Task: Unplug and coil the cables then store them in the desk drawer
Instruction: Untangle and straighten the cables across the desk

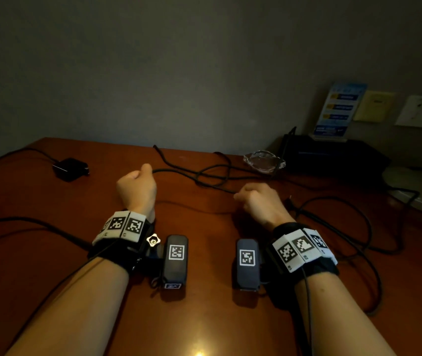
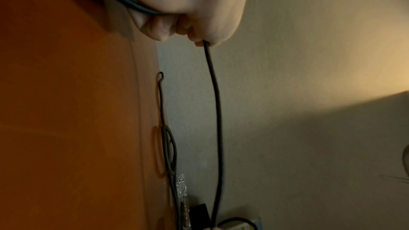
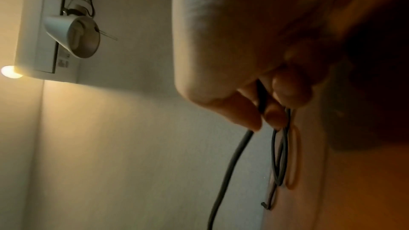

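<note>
A thin black cable [image 1: 194, 179] stretches between my two hands above the brown desk [image 1: 204, 317]. My left hand [image 1: 138, 183] is a fist that pinches one part of the cable [image 2: 215, 111] between thumb and curled fingers. My right hand [image 1: 258, 199] pinches the same cable [image 3: 230, 163] between thumb and forefinger. More loops of black cable [image 1: 215, 173] lie on the desk behind the hands and to the right [image 1: 358, 227]. A black power adapter [image 1: 70, 168] with its cord sits at the far left. No drawer is in view.
A glass ashtray [image 1: 264, 158] stands near the wall at the back right, beside a black box [image 1: 333, 152] bearing a blue card stand [image 1: 335, 111]. A round white base [image 1: 415, 188] sits at the right edge. A wall lamp [image 3: 73, 36] shows in the right wrist view.
</note>
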